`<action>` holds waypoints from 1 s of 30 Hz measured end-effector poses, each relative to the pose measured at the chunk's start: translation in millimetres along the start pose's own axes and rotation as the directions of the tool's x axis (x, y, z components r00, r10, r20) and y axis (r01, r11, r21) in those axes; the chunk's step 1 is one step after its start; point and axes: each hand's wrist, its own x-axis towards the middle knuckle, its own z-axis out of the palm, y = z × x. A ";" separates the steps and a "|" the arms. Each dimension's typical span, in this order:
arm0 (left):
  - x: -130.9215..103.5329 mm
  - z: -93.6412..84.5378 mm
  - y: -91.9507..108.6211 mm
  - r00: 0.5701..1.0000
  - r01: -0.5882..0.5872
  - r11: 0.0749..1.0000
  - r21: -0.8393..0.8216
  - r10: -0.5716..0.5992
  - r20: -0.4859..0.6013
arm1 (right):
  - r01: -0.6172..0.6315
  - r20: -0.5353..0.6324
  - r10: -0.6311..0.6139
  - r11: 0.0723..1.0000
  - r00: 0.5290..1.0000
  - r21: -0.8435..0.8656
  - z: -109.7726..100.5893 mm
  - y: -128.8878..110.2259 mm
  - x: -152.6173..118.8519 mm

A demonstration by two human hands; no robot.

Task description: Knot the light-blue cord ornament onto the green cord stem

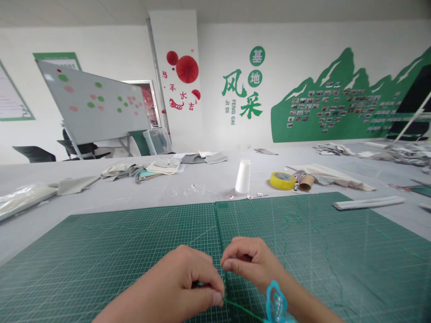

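Note:
My left hand [188, 285] is pinched closed on a green cord [240, 307] above the cutting mat. From those fingertips the cord runs right and down to a bright blue looped ornament [276, 303], cut off by the bottom edge of the view. My right hand [247, 260] hovers just right of the left, thumb and index finger pressed together; what they hold, if anything, is too small to make out. The ornament overlaps my right forearm. Both hands are over the seam between two green cutting mats [151, 237].
Behind the mats stand a white thread cone [243, 177], a yellow tape roll [282, 181] and a cardboard tube [306, 182]. Thin green thread [326, 246] trails over the right mat. Folded fabric [164, 165] lies at the back, and white strips [368, 203] rest at the right.

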 end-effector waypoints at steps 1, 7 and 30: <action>-0.1 0.2 0.7 1.000 0.003 1.000 0.023 -0.003 0.010 | 0.009 0.007 -0.009 1.000 1.000 -0.017 -0.8 -1.6 -0.1; 0.7 1.0 8.6 0.998 0.043 0.964 0.262 -0.051 0.026 | 0.079 0.047 -0.074 0.989 0.996 -0.122 -5.9 -15.4 -2.8; 4.4 12.3 -10.7 0.937 0.288 0.838 0.463 -0.148 -0.315 | 0.307 0.035 -0.352 0.760 0.935 -0.573 2.4 -42.0 -17.9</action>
